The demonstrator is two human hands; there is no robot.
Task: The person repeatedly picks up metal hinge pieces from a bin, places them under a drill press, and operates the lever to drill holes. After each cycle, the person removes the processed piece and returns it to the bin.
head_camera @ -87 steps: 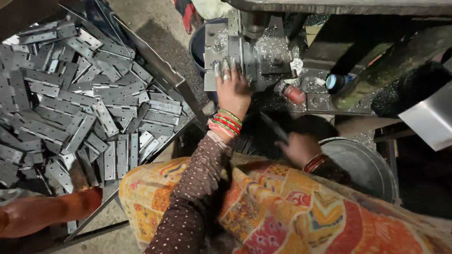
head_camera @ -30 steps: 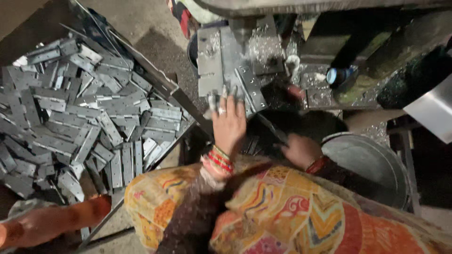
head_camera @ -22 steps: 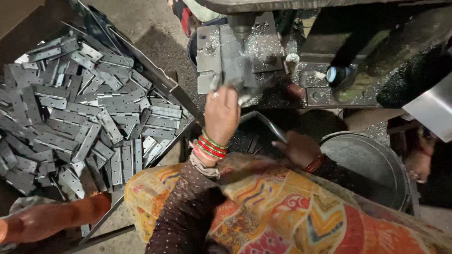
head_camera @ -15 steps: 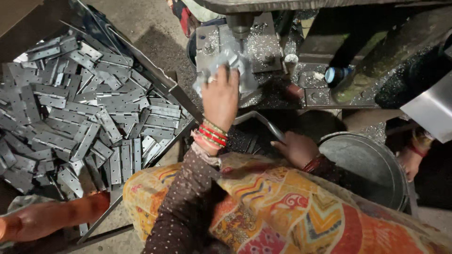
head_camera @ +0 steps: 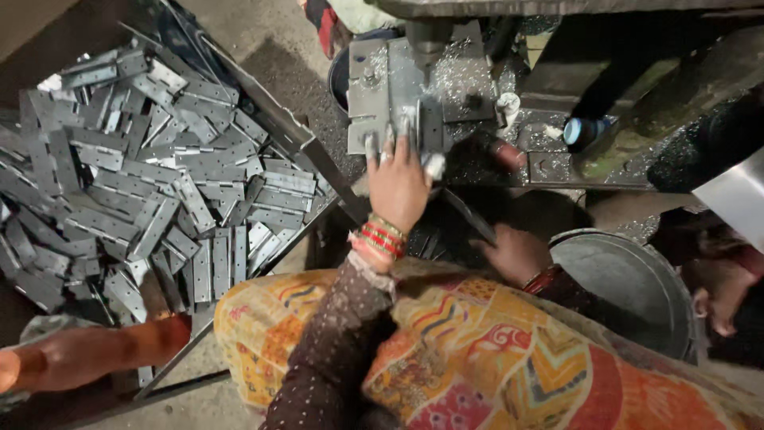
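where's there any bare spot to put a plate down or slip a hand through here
Bare floor shows between the tray's top edge and the machine block. The round metal tub at right has an open rim and bare inside. Crowded: the tray of grey metal plates, piled throughout, and the block under the left hand. The right hand fills the dark gap below.

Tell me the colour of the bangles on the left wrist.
Red and gold bangles, clearest in the head view, just below the left hand.

Dull grey metal hinge plates [head_camera: 159, 183]
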